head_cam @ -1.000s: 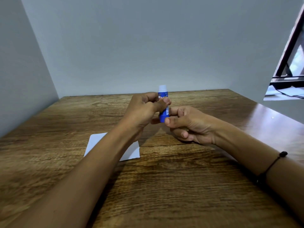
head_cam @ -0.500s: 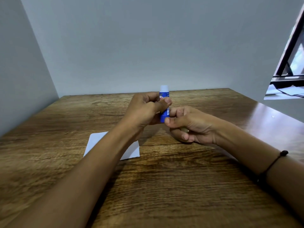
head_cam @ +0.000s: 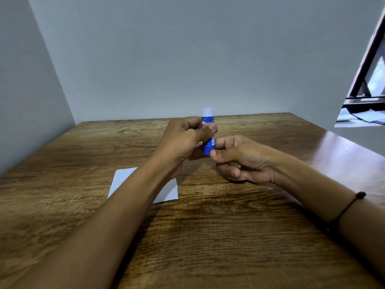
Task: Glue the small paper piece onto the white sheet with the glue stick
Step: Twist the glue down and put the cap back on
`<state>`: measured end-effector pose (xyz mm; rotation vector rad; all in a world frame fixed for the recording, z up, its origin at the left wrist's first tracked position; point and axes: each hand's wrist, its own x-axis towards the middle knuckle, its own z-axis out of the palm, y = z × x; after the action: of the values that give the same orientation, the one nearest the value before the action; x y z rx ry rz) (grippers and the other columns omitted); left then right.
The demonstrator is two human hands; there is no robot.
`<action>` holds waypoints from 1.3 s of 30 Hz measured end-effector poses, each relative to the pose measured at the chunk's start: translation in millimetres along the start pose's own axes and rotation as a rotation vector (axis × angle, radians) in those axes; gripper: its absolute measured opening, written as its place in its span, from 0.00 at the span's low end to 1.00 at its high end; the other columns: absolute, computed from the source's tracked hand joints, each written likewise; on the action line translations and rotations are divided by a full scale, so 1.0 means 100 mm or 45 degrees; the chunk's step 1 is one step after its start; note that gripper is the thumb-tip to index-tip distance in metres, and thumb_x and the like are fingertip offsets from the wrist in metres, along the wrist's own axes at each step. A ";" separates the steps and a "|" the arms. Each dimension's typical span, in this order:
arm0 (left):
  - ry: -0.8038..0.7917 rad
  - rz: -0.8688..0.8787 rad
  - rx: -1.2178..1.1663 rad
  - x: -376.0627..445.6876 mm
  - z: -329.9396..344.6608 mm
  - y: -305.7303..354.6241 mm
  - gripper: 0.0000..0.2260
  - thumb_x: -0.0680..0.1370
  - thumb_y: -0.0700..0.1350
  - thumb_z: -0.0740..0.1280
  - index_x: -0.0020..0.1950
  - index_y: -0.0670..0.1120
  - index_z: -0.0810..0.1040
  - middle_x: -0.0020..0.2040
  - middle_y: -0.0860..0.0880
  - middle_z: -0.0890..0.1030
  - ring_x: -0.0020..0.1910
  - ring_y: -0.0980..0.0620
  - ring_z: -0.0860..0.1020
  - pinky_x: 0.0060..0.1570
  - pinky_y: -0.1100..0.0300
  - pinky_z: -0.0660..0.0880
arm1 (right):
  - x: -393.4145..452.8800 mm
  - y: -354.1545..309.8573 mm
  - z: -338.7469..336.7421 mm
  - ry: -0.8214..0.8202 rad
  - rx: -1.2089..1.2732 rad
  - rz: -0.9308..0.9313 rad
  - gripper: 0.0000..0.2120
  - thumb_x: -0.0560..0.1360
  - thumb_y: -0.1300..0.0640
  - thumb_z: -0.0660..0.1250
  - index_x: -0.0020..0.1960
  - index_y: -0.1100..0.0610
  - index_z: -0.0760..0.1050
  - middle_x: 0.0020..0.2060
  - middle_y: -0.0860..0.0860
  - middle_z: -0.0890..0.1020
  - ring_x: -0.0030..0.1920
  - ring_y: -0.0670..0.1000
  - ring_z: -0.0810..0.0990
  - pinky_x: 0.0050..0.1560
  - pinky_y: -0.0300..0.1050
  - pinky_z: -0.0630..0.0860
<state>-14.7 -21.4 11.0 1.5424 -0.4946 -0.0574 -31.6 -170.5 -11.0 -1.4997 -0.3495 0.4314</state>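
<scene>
One glue stick (head_cam: pixel 208 132) upright, held by both the left hand (head_cam: pixel 183 140) and right hand (head_cam: pixel 241 159).

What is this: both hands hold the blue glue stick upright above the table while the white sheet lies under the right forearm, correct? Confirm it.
Not quite. In the head view the white sheet lies under the left forearm, not the right. The rest stands: the left hand and right hand hold the blue glue stick upright above the table.

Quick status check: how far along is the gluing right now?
Early. Done: the white sheet lies flat on the table. In hand: both hands, left and right, hold the glue stick upright. Left: gluing; no small paper piece is visible.
</scene>
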 end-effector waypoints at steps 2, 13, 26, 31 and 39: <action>0.000 0.014 -0.003 0.00 0.00 0.00 0.05 0.74 0.40 0.66 0.40 0.40 0.79 0.40 0.41 0.76 0.24 0.63 0.75 0.22 0.71 0.69 | 0.00 0.01 0.00 0.035 0.013 -0.014 0.09 0.72 0.62 0.63 0.50 0.59 0.78 0.16 0.47 0.70 0.14 0.41 0.65 0.15 0.29 0.59; 0.029 0.044 0.061 0.02 -0.01 -0.02 0.09 0.73 0.41 0.67 0.44 0.35 0.78 0.41 0.40 0.75 0.24 0.61 0.73 0.22 0.71 0.67 | 0.00 -0.02 0.04 0.051 -0.040 -0.029 0.13 0.74 0.64 0.62 0.57 0.66 0.72 0.20 0.46 0.77 0.15 0.41 0.67 0.15 0.29 0.60; 0.037 0.044 0.029 0.04 0.00 -0.01 0.11 0.74 0.41 0.67 0.48 0.32 0.77 0.43 0.39 0.76 0.26 0.60 0.75 0.23 0.71 0.69 | -0.04 -0.06 0.06 0.056 -0.020 -0.051 0.10 0.76 0.64 0.59 0.57 0.64 0.72 0.17 0.46 0.75 0.14 0.40 0.65 0.15 0.29 0.58; 0.029 0.070 0.030 0.06 0.02 0.00 0.10 0.74 0.40 0.66 0.47 0.32 0.78 0.43 0.39 0.76 0.27 0.62 0.74 0.25 0.74 0.70 | -0.03 -0.04 0.05 0.164 -0.030 -0.082 0.07 0.76 0.67 0.60 0.51 0.62 0.74 0.15 0.46 0.71 0.12 0.41 0.63 0.15 0.29 0.56; 0.015 0.020 -0.012 0.05 0.01 0.01 0.13 0.74 0.41 0.67 0.50 0.31 0.76 0.42 0.39 0.76 0.23 0.62 0.74 0.22 0.71 0.69 | -0.05 -0.06 0.03 0.011 0.045 -0.044 0.11 0.74 0.62 0.61 0.55 0.62 0.73 0.16 0.47 0.72 0.14 0.41 0.65 0.16 0.31 0.58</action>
<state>-11.0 -24.4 13.5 1.5287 -0.4968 -0.0384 -36.7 -170.5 -5.1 -1.4589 -0.3589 0.4012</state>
